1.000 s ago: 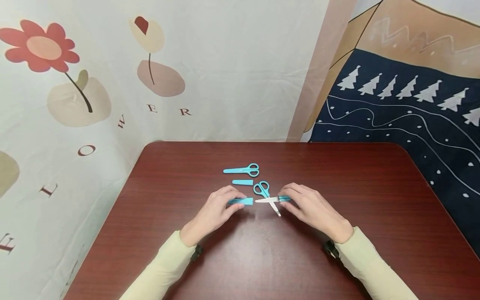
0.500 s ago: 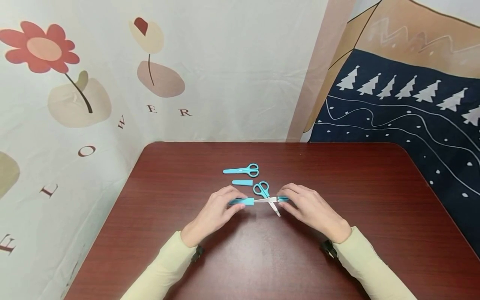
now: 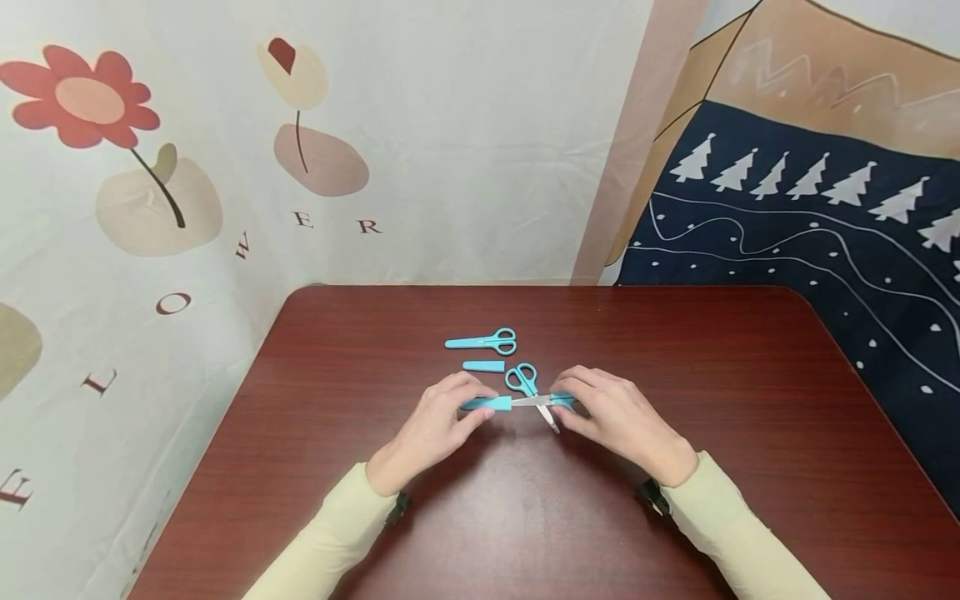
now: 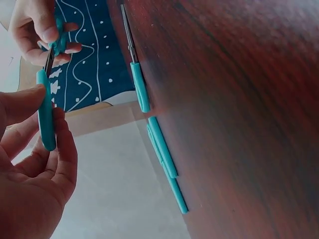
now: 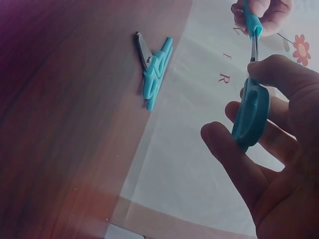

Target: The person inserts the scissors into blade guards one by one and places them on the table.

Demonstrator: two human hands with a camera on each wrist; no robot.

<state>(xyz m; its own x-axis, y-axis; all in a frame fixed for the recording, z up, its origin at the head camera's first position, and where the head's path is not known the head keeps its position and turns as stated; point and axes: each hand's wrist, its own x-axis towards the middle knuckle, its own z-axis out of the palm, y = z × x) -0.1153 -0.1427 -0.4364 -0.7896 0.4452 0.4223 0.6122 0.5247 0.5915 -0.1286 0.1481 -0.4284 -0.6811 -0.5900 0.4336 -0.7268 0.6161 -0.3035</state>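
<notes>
My left grip [image 3: 431, 425] pinches a blue sheath [image 3: 487, 403], thumb against fingers. My right grip [image 3: 626, 417] pinches the held scissors [image 5: 253, 114] by their handles, blade tips inside the sheath, above the worktop [image 3: 480, 517]. On it I see uncovered scissors [image 3: 531, 387], a loose sheath [image 3: 483, 366] and covered scissors [image 3: 480, 342].

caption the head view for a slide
Left hand holds a blue cap over the blade tips of scissors in the right hand, above a table.
</notes>
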